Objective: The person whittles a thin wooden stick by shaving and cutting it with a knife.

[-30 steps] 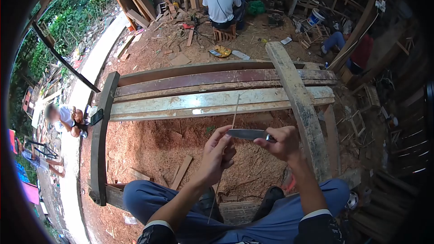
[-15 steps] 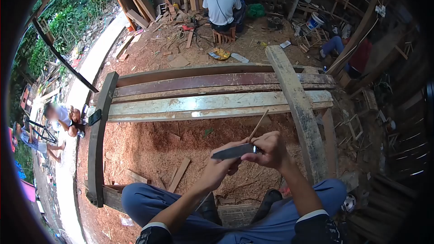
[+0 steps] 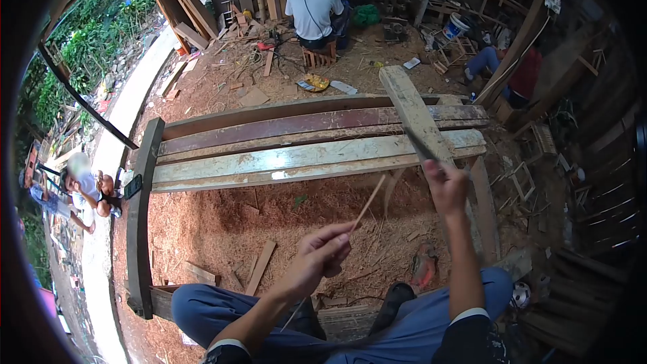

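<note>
My left hand (image 3: 322, 253) pinches a thin bamboo stick (image 3: 367, 205) that slants up to the right from the fingers; its lower end runs down past my wrist. My right hand (image 3: 446, 186) is raised to the right and grips a knife (image 3: 420, 143), its dark blade pointing up and left over a pale plank. The blade is apart from the stick. My knees in blue trousers (image 3: 209, 307) frame the lower edge of the view.
A stack of long planks (image 3: 283, 155) lies across dark crossbeams (image 3: 138, 216) in front of me, above sawdust-covered ground (image 3: 222, 222). A person in a white shirt (image 3: 311, 7) sits at the back. Another person (image 3: 515, 71) sits at right, others at far left.
My right hand swept the knife off the stick, up and away to the right. My left hand dropped slightly and the stick tilted to the right.
</note>
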Demonstrator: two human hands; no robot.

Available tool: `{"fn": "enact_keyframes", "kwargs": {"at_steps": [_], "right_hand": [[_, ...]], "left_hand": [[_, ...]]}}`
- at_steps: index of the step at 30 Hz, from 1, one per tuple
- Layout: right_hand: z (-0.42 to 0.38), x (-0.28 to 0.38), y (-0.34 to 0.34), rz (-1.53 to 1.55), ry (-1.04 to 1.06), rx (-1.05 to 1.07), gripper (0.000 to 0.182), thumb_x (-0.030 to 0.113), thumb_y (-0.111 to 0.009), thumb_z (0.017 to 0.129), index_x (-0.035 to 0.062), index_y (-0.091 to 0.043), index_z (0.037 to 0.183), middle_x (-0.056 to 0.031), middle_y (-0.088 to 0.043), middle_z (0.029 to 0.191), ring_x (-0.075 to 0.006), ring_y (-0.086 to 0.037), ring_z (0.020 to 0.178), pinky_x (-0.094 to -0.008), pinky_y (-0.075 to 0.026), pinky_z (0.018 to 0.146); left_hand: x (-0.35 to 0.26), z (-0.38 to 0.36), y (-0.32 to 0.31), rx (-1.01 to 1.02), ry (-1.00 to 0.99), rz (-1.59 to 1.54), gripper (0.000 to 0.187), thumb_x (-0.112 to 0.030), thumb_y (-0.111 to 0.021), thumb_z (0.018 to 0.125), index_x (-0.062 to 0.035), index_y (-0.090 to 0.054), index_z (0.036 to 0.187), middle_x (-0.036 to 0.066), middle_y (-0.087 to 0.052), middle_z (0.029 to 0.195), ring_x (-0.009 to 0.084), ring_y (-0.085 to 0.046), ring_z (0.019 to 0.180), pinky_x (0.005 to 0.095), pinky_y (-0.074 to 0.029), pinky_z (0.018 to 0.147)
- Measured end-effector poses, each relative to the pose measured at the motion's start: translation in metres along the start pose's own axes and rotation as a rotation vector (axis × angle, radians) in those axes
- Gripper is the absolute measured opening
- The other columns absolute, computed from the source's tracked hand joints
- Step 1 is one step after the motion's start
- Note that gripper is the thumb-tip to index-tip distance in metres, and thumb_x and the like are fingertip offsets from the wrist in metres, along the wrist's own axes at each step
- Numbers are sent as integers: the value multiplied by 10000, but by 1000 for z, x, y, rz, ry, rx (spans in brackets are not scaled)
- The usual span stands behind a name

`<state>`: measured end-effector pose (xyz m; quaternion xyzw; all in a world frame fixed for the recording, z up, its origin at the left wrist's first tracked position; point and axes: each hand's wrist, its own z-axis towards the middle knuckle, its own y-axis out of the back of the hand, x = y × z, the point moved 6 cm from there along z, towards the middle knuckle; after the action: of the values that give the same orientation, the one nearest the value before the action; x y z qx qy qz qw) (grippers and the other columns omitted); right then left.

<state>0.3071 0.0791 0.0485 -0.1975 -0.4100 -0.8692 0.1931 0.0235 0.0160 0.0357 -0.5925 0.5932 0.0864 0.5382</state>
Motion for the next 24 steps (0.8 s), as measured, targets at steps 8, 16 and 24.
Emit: {"fn": "enact_keyframes", "kwargs": {"at_steps": [8, 16, 24], "right_hand": [[-25, 50, -34, 58, 166, 253, 664, 663, -530, 907, 106, -511, 548, -49, -483, 426, -200, -545, 374, -341, -403, 379], [-53, 129, -65, 260, 411, 485, 591, 604, -626, 868, 89, -580, 581, -71, -531, 467, -243, -597, 426, -355, -461, 428], [-37, 127, -49, 259, 457, 493, 580, 615, -711, 782, 92, -613, 552, -58, -535, 448, -234, -589, 418, -343, -448, 425]], "left_hand": [[-4, 6, 28, -172, -134, -69, 350, -219, -527, 1021, -77, -490, 1339, -6, -520, 795, 16, -335, 545, 177, -262, 456], [-7, 6, 27, -132, -193, 29, 308, -154, -504, 1029, -80, -489, 1328, -16, -506, 781, 30, -345, 568, 204, -278, 495], [-18, -10, 10, -126, -40, 100, 289, -140, -504, 1026, -67, -518, 1305, -31, -461, 764, 32, -333, 569, 209, -270, 504]]}}
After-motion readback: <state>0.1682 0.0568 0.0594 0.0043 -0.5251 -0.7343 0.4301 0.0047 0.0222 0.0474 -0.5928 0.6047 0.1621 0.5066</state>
